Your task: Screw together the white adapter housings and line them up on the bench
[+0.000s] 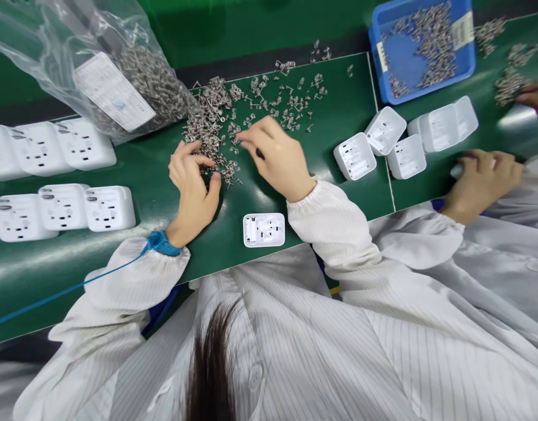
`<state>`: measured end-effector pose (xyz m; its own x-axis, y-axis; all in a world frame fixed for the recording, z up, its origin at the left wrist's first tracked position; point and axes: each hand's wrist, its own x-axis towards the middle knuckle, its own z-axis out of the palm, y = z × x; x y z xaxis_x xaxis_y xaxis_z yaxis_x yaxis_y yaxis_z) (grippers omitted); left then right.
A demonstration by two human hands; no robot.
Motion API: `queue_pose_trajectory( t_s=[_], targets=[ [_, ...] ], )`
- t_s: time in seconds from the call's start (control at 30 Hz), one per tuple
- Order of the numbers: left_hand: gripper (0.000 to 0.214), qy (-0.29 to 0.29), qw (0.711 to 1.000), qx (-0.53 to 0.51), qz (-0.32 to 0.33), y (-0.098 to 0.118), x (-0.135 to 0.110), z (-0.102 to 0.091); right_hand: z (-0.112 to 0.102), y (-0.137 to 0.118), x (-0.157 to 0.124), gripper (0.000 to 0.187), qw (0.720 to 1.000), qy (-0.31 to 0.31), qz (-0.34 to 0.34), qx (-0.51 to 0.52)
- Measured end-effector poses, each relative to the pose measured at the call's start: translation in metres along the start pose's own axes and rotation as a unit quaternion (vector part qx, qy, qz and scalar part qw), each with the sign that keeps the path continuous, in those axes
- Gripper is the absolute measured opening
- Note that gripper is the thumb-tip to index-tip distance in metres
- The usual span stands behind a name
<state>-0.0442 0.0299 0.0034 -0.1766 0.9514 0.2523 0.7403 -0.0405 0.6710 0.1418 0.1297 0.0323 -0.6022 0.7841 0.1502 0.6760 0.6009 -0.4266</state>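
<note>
My left hand rests on the green belt with fingers curled over the near edge of a heap of small metal springs. My right hand reaches into the same heap, fingertips pinched together on springs. A white adapter housing lies open side up just in front of my hands, untouched. A blue strap with a blue cord circles my left wrist.
A clear bag of springs lies at the back left. White housings stand in rows at left and in a cluster at right. A blue bin of springs sits back right. A co-worker's hand works at right.
</note>
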Motion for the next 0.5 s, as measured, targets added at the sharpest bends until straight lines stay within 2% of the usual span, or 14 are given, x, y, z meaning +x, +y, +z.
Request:
queue_pose_trajectory(
  t_s=[0.07,0.13,0.5],
  targets=[
    [0.021,-0.002,1.0,0.003,-0.001,0.001,0.0,0.0,0.007,-0.007,-0.001,0.035,0.998,-0.055,-0.025,-0.001],
    [0.021,-0.005,1.0,0.01,-0.001,0.002,0.0,-0.001,0.013,-0.009,-0.001,0.033,0.996,-0.082,-0.031,-0.008],
    [0.03,0.001,1.0,0.015,0.003,-0.001,0.0,0.001,0.017,-0.007,0.001,0.032,0.993,-0.096,-0.061,-0.031]
  ],
)
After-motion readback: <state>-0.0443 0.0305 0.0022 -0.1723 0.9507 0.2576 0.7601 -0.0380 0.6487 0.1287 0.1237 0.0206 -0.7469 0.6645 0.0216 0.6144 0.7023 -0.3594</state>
